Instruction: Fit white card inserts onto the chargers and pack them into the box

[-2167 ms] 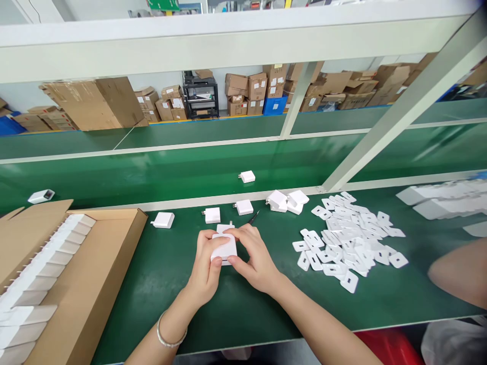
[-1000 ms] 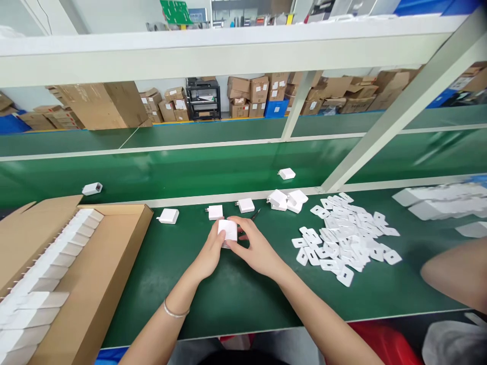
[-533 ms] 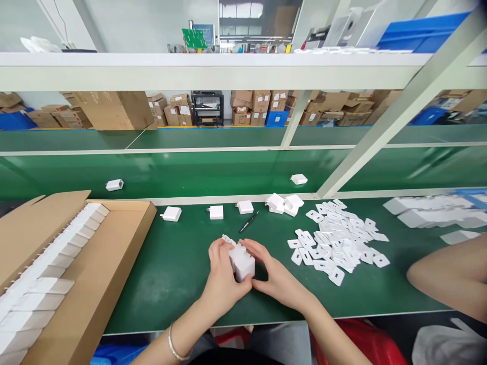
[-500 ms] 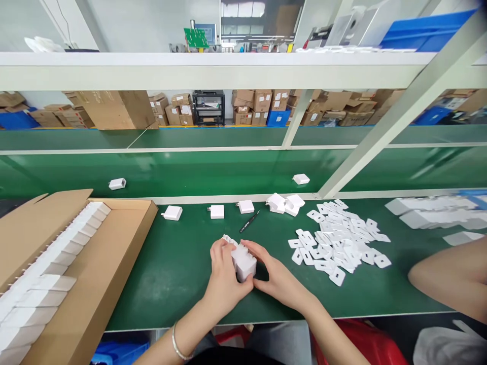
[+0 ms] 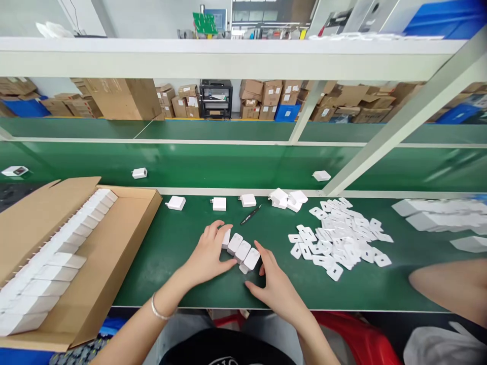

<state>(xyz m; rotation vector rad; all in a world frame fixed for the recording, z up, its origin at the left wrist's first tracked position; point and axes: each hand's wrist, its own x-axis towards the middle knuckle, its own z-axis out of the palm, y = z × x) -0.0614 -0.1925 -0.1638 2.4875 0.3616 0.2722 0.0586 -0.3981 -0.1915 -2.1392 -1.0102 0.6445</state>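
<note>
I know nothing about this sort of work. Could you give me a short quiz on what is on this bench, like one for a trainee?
1. Multiple choice: what stands on the green mat between the person's left hand and right hand?
A. a row of white chargers
B. a pair of scissors
C. a roll of tape
2. True or false: the cardboard box lies to the right of both hands.
3. Short answer: which wrist wears the thin bracelet?

Key: 1 A. 2 False, the box lies to their left. 3 The left wrist.
</note>
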